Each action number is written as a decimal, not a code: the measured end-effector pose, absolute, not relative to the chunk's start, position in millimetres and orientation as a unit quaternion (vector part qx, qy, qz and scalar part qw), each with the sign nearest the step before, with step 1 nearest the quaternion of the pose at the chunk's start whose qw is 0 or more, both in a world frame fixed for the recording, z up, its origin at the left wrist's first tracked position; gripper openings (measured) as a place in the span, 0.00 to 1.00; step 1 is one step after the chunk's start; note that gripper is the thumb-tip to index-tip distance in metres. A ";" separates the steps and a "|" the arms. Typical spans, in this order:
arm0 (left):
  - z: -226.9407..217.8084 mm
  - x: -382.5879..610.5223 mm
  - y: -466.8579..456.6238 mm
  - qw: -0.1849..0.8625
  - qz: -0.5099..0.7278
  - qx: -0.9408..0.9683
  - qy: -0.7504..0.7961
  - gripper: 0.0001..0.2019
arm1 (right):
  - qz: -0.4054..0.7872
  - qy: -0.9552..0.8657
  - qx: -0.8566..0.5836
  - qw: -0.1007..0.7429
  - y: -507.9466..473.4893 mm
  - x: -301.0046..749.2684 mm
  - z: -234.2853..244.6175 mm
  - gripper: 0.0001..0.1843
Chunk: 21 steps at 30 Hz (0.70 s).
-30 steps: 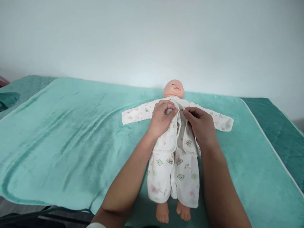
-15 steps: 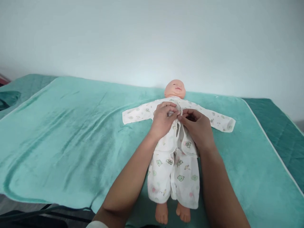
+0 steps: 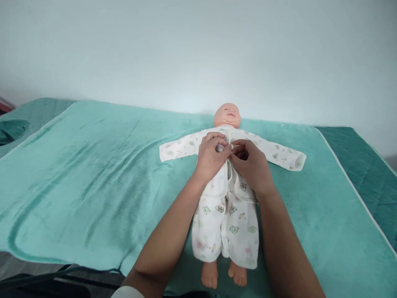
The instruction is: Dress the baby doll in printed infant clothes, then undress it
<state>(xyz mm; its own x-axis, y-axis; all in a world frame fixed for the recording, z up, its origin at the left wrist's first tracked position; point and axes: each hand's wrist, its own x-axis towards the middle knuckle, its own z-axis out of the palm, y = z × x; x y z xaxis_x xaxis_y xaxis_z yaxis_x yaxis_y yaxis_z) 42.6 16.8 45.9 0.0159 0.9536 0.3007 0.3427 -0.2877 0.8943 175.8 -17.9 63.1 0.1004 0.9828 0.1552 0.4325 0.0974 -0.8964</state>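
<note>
A baby doll (image 3: 227, 114) lies on its back with its arms spread and its feet towards me. It wears a white printed jacket (image 3: 217, 185) and matching trousers (image 3: 240, 231). Over the doll's chest, my left hand (image 3: 212, 155) pinches one front edge of the jacket between thumb and fingers. Close against it, my right hand (image 3: 251, 163) pinches the other front edge, and the fingertips of both hands meet. A small pale button shows between the fingertips. Below the hands the jacket fronts hang apart. The buttonhole is hidden by my fingers.
A light green plush blanket (image 3: 93, 186) lies under the doll, wrinkled on the left. Darker green quilted cloth (image 3: 356, 165) shows at the right. A pale wall (image 3: 198, 54) rises behind. Black straps (image 3: 62, 273) hang below the front left edge.
My right hand has shifted slightly left, closer to my left hand. The jacket's front edges have come nearer each other at the chest. The doll lies as before.
</note>
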 end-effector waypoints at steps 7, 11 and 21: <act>41.3 35.7 17.4 0.278 0.506 0.669 0.469 0.09 | 0.403 -0.553 -0.570 0.455 -18.7 191.7 65.9 0.17; 38.5 29.0 18.2 0.274 0.501 0.698 0.433 0.12 | 0.409 -0.524 -0.572 0.481 -19.3 192.7 65.8 0.11; 38.9 23.8 14.3 0.272 0.484 0.706 0.440 0.12 | 0.329 -0.611 -0.585 0.420 -26.9 189.6 72.8 0.09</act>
